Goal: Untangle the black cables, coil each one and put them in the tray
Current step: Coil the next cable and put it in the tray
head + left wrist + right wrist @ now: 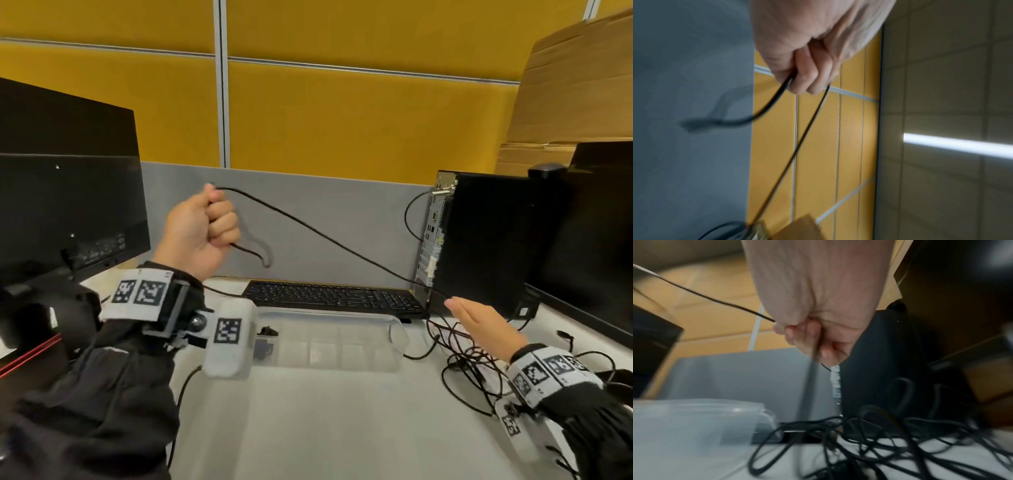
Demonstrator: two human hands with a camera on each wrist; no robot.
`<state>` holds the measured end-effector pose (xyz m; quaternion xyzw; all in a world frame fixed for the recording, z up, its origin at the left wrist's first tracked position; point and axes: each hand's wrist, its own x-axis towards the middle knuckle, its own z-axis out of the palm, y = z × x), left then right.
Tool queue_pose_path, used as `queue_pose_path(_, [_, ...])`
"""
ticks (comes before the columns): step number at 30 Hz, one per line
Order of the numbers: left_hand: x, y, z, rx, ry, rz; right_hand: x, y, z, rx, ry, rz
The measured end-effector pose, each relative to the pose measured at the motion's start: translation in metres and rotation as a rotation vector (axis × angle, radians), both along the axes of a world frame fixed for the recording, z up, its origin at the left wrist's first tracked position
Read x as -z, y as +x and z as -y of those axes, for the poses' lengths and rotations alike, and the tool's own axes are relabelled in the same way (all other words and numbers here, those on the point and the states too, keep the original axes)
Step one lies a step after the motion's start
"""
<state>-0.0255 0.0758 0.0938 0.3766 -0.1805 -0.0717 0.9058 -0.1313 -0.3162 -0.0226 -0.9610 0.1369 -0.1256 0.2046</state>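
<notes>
Clear tray on desk before keyboard. Cable tangle right of tray. Left hand raised, fist clamped on black cable. Right hand over tangle, fingers seemingly curled round cable; blurry.

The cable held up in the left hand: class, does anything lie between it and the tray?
Nothing visible blocks it. The cable stretches in the air from the left hand to the right hand, above the open tray.
</notes>
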Motion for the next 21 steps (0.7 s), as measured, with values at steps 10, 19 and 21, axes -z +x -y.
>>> queue_pose_path(10, [0.026,0.05,-0.08,-0.333,-0.564,-0.026,0.001,-0.009,0.066,0.36,-0.258,-0.095])
queue_pose_path(19, [0.038,-0.019,0.064,-0.344,0.386,0.242,-0.051,0.006,-0.078,0.039,-0.367,0.093])
queue_pose_path(21, [0.045,-0.036,0.095,-0.255,0.569,0.439,-0.06,0.003,-0.111,-0.108,-0.332,0.158])
